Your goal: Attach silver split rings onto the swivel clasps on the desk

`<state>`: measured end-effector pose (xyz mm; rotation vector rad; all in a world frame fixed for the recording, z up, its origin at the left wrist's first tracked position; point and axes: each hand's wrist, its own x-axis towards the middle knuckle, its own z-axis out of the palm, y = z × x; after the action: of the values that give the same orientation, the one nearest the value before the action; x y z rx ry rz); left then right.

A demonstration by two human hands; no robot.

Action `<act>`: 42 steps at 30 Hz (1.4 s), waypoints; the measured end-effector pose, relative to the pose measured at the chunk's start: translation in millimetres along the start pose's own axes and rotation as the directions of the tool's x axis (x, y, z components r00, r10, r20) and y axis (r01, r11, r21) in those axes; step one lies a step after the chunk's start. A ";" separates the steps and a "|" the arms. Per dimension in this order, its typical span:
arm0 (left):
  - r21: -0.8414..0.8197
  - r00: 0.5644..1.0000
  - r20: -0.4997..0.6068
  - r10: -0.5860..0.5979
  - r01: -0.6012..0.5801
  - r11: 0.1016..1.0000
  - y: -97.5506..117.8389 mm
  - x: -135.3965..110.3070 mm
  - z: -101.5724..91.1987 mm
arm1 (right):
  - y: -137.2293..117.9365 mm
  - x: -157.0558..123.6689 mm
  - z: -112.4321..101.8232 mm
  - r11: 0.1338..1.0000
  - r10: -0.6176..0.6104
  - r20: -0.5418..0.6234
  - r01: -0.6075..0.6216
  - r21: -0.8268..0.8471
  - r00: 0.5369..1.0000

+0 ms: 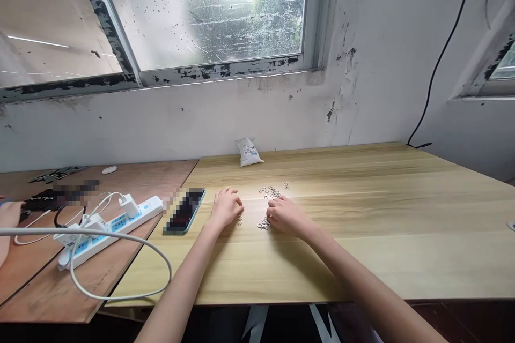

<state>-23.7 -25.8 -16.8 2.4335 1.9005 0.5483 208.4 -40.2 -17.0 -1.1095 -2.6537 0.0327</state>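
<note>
Several small silvery metal clasps point(274, 192) lie in a loose group on the light wooden table, with one clasp point(286, 186) a little apart at the far right. My right hand point(286, 216) is among them, fingers bent down and drawn together. Its fingertips meet a nearer cluster of clasps point(263, 224), and what they pinch is hidden. To the left, my left hand point(227, 207) rests on the tabletop with its fingers loosely curved and apart. Just below its fingertips lie small metal rings point(240, 220). I see nothing held in that hand.
A phone point(185, 211) lies left of my left hand. Further left, a white power strip point(112, 229) carries plugs, and a white cable point(120, 296) loops over the table edge. A white packet point(249, 151) stands near the wall. Another person's hand point(8, 215) shows at far left.
</note>
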 end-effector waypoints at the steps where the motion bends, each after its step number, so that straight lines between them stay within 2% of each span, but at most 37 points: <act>1: -0.006 0.999 0.024 -0.021 0.021 1.000 -3.5 4.2 0.7 | 0.6 2.5 0.7 1.000 0.010 0.011 -0.010 0.012 1.000; 5: -0.058 0.991 0.120 -0.055 0.062 0.996 -16.9 18.1 3.6 | 5.3 11.0 3.0 0.995 0.059 0.053 -0.063 0.078 0.997; 8: -0.121 0.987 0.151 -0.045 0.064 0.991 -20.5 19.9 5.1 | 8.3 15.9 4.9 0.984 0.107 0.080 -0.117 0.133 0.991; 11: -0.200 0.990 0.140 -0.034 0.062 0.978 -17.4 13.9 8.0 | 8.9 19.7 9.1 0.964 0.151 0.063 -0.161 0.213 0.986; 14: -0.303 0.995 0.099 -0.030 0.059 0.951 -10.7 5.1 11.7 | 8.3 20.2 16.2 0.925 0.192 -0.015 -0.176 0.336 0.981; 18: -0.473 0.999 0.029 -0.040 0.049 0.879 1.3 -3.5 12.8 | 8.9 16.1 24.9 0.823 0.246 -0.107 -0.149 0.549 0.963; 22: -0.618 0.999 -0.003 -0.037 0.027 0.786 14.4 -8.3 11.6 | 7.8 14.5 25.5 0.672 0.261 -0.136 -0.078 0.737 0.956; 29: -0.747 0.999 -0.014 -0.035 0.013 0.664 19.5 -10.4 16.1 | 1.7 20.9 19.3 0.446 0.282 -0.156 0.015 0.895 0.947; 36: -0.764 1.000 -0.016 -0.020 0.001 0.645 19.1 -11.1 20.1 | -5.0 23.5 24.5 0.321 0.266 -0.147 0.057 0.945 0.953; 42: -0.744 1.000 -0.018 -0.014 -0.004 0.668 22.8 -15.3 22.9 | -6.9 24.5 34.5 0.254 0.233 -0.101 0.040 0.966 0.967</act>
<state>0.9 -41.5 -37.4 1.8565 1.2778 1.0957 178.5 -25.1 -43.7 -0.6888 -1.6695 1.3164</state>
